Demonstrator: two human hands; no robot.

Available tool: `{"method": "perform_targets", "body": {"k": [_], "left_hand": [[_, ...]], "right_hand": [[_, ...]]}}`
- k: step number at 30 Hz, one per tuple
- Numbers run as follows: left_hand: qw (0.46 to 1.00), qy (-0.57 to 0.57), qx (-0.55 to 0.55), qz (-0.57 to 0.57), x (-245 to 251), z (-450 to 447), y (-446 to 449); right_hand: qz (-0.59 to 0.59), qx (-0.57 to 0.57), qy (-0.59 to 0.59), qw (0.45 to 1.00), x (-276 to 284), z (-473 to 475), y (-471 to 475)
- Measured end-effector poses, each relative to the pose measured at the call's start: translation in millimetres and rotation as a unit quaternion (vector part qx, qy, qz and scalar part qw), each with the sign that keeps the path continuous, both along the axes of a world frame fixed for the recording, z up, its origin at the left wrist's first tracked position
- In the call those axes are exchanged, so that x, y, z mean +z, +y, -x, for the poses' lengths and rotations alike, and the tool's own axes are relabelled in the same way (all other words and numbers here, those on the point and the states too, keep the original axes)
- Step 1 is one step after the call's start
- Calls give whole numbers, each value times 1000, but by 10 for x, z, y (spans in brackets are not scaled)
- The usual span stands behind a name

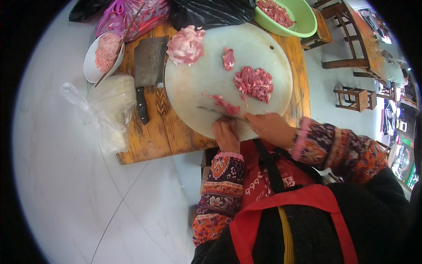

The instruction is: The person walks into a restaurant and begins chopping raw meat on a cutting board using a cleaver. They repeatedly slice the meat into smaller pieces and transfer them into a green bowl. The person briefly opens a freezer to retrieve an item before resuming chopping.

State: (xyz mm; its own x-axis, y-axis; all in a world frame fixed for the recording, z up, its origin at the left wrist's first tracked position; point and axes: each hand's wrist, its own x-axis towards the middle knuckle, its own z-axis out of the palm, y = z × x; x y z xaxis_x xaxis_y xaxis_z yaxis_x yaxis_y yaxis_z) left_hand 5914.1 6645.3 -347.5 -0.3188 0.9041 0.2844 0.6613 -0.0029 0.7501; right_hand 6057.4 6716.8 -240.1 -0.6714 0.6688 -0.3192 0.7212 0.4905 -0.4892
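Observation:
A round white cutting board (188, 89) lies on the wooden table. My right hand (272, 128) grips a kitchen knife (219, 113), its blade pointing left across the board's near part. Close below the blade, my left hand (226, 133) has bent fingers pressed down near the board's edge; whatever is under the fingertips is mostly hidden. Just beyond the blade are small strips of raw meat (230, 108). Farther up lie a pile of cut red meat (254, 83), a single meat piece (228, 59) and, at the upper left rim, a paler, fatty heap of meat (186, 45).
Left of the board lies a cleaver (150, 62) with a black handle. Beyond it are a white bowl of minced meat (107, 52) with a chopstick across it and a clear plastic bag (112, 102). A green basin (306, 23) and black plastic bag (211, 13) stand at the far side.

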Motion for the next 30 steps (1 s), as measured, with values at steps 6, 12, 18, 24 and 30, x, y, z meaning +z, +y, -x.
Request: {"method": "perform_targets", "body": {"k": [6,12,18,24,30], "left_hand": [[999,-22,-22,-34,13,27,0],[999,-44,0,-18,20,-22,-8],[999,-3,-10,-33,-14,-1,-14],[999,-29,-19,-25,1,-7,-29],[999,-17,-19,-22,-97,-15,-48]], "right_hand": [[-13,-19,37,999,-132,454,267],[70,11,-51,996,275,-349,-58],[2,-4,32,999,-99,344,110],[50,-17,10,999,56,289,254],[57,8,-16,998,143,-290,-48]]}}
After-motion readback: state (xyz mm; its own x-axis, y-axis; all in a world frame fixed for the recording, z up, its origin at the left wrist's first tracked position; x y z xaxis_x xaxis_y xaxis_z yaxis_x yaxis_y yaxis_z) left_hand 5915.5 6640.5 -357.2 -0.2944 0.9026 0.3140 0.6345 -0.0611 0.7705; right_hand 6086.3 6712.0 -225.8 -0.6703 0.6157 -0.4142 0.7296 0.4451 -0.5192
